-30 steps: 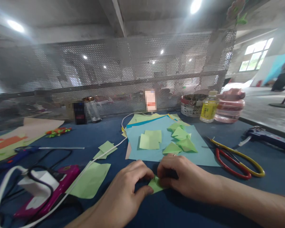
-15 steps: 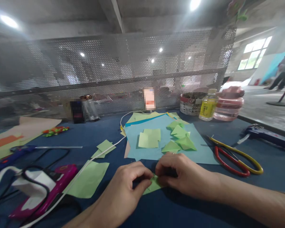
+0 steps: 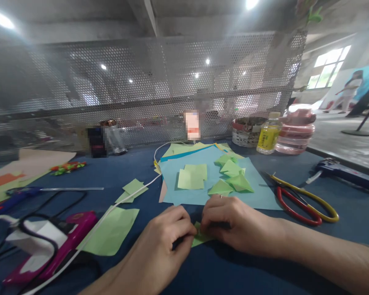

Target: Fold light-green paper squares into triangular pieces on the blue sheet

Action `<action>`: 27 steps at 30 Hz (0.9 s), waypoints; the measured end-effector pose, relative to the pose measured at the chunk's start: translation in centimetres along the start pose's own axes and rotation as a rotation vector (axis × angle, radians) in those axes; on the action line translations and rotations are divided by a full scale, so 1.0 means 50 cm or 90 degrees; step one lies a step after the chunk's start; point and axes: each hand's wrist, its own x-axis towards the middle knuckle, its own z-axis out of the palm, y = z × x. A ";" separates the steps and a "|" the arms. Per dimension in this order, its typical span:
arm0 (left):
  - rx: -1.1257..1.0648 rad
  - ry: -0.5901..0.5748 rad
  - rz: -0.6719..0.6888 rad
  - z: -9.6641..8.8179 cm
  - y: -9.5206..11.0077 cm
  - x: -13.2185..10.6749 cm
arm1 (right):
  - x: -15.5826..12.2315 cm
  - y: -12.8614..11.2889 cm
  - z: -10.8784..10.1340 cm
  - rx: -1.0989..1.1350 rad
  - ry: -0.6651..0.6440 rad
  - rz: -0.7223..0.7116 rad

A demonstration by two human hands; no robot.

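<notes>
Low at the front of the table, a small piece of green paper [image 3: 199, 237] lies between my two hands. My left hand [image 3: 170, 233] is closed, with thumb and fingers pinching its left edge. On its other side my right hand [image 3: 230, 223] grips the paper with curled fingers, which hide part of it. Just beyond, several folded green paper pieces [image 3: 238, 182] rest on blue sheets [image 3: 169, 196]. Flat green squares [image 3: 192, 177] sit to their left on the same sheets.
Scissors [image 3: 304, 200] and a glue gun [image 3: 350, 174] lie at right. A pink power strip [image 3: 64, 250], white cable [image 3: 107, 213], green paper sheet [image 3: 113, 231] and second glue gun [image 3: 21, 196] are at left. Bottles [image 3: 268, 137] and a round basket [image 3: 247, 131] stand behind, before a perforated panel [image 3: 160, 90].
My left fingers have closed further over the green paper, so less of it shows. The right hand keeps its hold. The whole view has shifted slightly.
</notes>
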 end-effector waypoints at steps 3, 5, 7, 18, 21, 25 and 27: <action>0.011 -0.014 0.012 -0.005 0.003 -0.001 | 0.000 0.001 -0.002 -0.014 -0.011 -0.038; 0.022 -0.025 0.023 -0.006 0.002 -0.002 | -0.001 0.002 -0.003 -0.020 -0.014 -0.057; 0.039 -0.039 0.040 -0.007 -0.002 -0.004 | -0.001 0.002 -0.003 -0.028 -0.020 -0.065; 0.205 -0.093 0.118 -0.010 0.009 -0.008 | -0.005 -0.010 -0.015 -0.103 -0.058 -0.112; 0.243 -0.083 0.131 -0.007 0.012 -0.011 | -0.008 -0.009 -0.014 -0.146 -0.066 -0.137; 0.299 -0.061 0.169 0.003 0.007 -0.016 | -0.009 -0.010 -0.007 -0.207 -0.061 -0.180; 0.321 -0.042 0.191 0.008 0.006 -0.018 | -0.008 -0.012 -0.004 -0.236 -0.055 -0.189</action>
